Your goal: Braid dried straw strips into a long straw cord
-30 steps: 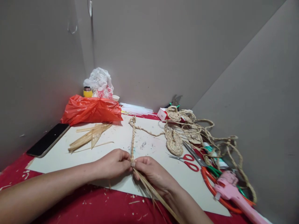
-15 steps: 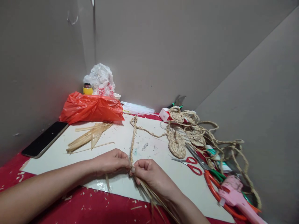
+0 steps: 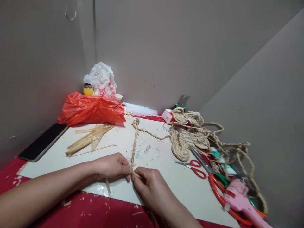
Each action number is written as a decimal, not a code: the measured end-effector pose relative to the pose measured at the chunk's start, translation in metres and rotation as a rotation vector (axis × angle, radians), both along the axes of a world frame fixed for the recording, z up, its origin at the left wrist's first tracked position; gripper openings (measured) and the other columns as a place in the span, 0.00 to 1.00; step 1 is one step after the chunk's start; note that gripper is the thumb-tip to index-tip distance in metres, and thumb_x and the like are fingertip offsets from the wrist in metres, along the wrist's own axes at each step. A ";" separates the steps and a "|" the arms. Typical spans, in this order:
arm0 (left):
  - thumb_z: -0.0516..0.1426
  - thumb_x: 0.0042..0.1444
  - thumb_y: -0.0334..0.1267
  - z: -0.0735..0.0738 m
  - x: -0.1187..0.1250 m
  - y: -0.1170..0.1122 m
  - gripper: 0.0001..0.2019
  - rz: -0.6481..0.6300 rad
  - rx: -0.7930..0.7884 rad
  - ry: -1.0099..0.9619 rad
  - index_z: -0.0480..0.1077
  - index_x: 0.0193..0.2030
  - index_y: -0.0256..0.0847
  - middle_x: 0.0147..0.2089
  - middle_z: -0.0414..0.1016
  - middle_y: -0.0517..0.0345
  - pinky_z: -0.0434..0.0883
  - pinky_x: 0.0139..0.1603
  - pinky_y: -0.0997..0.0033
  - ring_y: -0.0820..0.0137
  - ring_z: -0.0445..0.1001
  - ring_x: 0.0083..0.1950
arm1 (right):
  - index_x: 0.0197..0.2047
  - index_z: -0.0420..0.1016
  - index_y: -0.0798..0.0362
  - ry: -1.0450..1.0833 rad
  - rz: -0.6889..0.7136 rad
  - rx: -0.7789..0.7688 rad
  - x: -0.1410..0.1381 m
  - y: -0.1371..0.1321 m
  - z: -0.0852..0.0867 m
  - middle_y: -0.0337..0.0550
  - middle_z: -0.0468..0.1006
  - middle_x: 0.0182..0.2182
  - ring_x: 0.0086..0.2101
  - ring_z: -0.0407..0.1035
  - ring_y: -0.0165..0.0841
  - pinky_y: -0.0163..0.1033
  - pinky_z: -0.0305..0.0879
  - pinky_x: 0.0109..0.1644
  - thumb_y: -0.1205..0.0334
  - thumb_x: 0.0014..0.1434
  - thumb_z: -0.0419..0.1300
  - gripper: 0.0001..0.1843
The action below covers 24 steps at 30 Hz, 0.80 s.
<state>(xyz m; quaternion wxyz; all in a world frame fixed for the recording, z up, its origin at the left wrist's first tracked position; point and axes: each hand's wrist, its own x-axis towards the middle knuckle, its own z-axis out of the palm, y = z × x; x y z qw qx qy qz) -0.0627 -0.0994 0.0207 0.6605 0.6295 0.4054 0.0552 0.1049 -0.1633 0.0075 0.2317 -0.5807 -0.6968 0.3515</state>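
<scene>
A thin straw braid (image 3: 134, 145) runs down the white board (image 3: 156, 186) to my fingers. My left hand (image 3: 115, 167) pinches the braid's near end from the left, with a loose strand hanging under it. From the right, my right hand (image 3: 149, 183) is closed on straw strands at the same spot, thumb and forefinger against the braid. The far end of the braid bends over and trails right to a coiled straw sole shape (image 3: 180, 146). Left of the braid lies a bundle of flat dry straw strips (image 3: 87, 139).
Red-handled scissors (image 3: 196, 167), larger orange-handled shears (image 3: 217, 190) and a pink glue gun (image 3: 239, 196) lie at right, beside tangled braided cord (image 3: 237, 145). A phone (image 3: 44, 141) and red plastic bag (image 3: 92, 109) are at left. White sticks (image 3: 140, 109) lie along the back.
My right hand has shifted slightly down and turned, and the strands that trailed below it are now mostly hidden. My left hand keeps its pinch on the braid.
</scene>
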 end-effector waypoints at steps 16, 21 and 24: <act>0.51 0.48 0.40 0.000 0.005 -0.012 0.10 0.055 0.160 0.069 0.60 0.20 0.39 0.18 0.52 0.68 0.49 0.20 0.77 0.79 0.48 0.21 | 0.22 0.61 0.53 0.008 0.004 -0.099 0.010 0.003 0.008 0.38 0.67 0.20 0.24 0.60 0.28 0.32 0.53 0.28 0.58 0.59 0.49 0.16; 0.50 0.47 0.38 -0.009 0.006 -0.015 0.09 0.123 0.120 -0.014 0.63 0.21 0.37 0.19 0.60 0.65 0.53 0.22 0.77 0.78 0.55 0.22 | 0.24 0.61 0.53 0.323 -0.083 -0.462 -0.008 -0.006 -0.004 0.35 0.65 0.16 0.14 0.56 0.24 0.29 0.50 0.16 0.56 0.59 0.46 0.15; 0.51 0.46 0.38 -0.012 0.008 -0.016 0.09 0.160 0.076 -0.063 0.64 0.21 0.36 0.18 0.62 0.65 0.53 0.22 0.77 0.78 0.56 0.21 | 0.26 0.62 0.53 0.335 -0.106 -0.528 -0.016 -0.013 -0.010 0.37 0.68 0.16 0.12 0.58 0.26 0.29 0.49 0.13 0.51 0.59 0.46 0.16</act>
